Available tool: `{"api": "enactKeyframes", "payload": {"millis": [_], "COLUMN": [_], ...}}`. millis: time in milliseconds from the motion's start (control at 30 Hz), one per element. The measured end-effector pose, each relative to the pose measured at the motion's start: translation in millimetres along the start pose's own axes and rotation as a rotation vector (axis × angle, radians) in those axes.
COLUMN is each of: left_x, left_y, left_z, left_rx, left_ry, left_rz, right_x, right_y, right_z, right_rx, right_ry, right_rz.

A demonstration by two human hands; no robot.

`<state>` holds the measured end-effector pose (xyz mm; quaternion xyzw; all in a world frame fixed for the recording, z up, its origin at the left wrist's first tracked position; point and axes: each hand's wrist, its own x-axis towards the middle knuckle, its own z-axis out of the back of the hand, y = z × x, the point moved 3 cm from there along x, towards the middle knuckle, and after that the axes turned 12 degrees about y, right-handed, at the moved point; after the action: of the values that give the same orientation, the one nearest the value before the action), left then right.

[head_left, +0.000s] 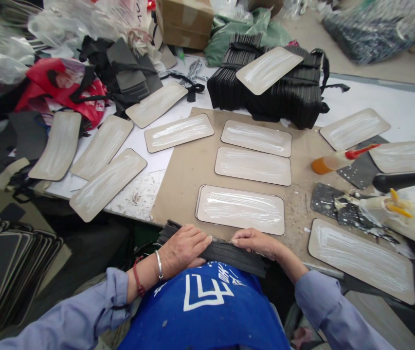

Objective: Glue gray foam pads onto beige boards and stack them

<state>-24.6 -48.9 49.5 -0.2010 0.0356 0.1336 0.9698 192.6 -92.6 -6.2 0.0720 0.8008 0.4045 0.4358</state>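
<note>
Table [152,182], with a dark stack [225,255] at its near edge

A sheet of cardboard [178,180] covers the table's middle. The blue apron [171,316] fills the foreground, and the dark stack lies between it and the table's edge. Farther back, a tied black bundle [224,92] carries 1 panel [269,70] smeared white. On the cardboard, 2 similar panels lie beyond a third set nearest the stack. The left hand [187,243] curls over the stack's top, gripping it; the right hand [254,241] pinches its upper edge, fingers narrow. Smallest, at right, lies a bottle [324,164] of orange liquid.
</note>
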Motion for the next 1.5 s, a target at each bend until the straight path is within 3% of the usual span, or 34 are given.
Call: {"api": "enactKeyframes", "payload": {"millis": [100, 200, 300, 367, 433, 567, 700, 833, 1133, 1300, 1500], "left_x": [-1.3, 0.5, 9.3, 19.2, 30.7, 49.2, 53.3, 51.9, 44.9, 38.7, 44.4], "left_y": [0.1, 2.2, 9.8, 17.5, 24.9, 37.0, 47.1, 51.4, 51.0, 56.3, 72.5], "left_z": [2.0, 8.4, 13.5, 14.1, 14.0, 17.2, 20.2, 21.2, 19.8, 13.3, 13.0], "left_rx": [-0.019, -0.099, -0.205, -0.236, -0.239, -0.307, -0.491, -0.607, -0.733, -0.810, -0.918], "left_ry": [0.036, 0.059, 0.087, 0.168, 0.303, 0.554, 0.633, 0.667, 0.693, 0.683, 0.795], "left_rz": [0.011, 0.067, 0.218, 0.351, 0.435, 0.436, 0.431, 0.398, 0.355, 0.376, 0.328], "right_x": [4.9, 7.6, 4.9, 2.0, 0.4, 3.2, 9.1, 13.1, 21.8, 20.0, 20.4], "right_y": [6.4, 14.9, 19.7, 18.0, 12.9, 3.1, 2.8, 4.7, 9.5, 28.8, 35.7], "right_z": [-2.8, -9.2, -19.7, -25.4, -26.8, -18.4, -10.0, -8.7, -8.8, -17.3, -25.9], "right_rx": [-0.250, -0.648, -0.950, -0.985, -0.856, -0.481, -0.261, -0.139, -0.277, -0.484, -0.535], "right_ry": [-0.088, -0.303, -0.536, -0.610, -0.586, -0.389, -0.207, -0.128, -0.001, -0.053, -0.150], "right_rz": [0.035, 0.051, 0.047, 0.052, 0.061, 0.057, 0.050, 0.028, 0.063, 0.111, 0.045]}}
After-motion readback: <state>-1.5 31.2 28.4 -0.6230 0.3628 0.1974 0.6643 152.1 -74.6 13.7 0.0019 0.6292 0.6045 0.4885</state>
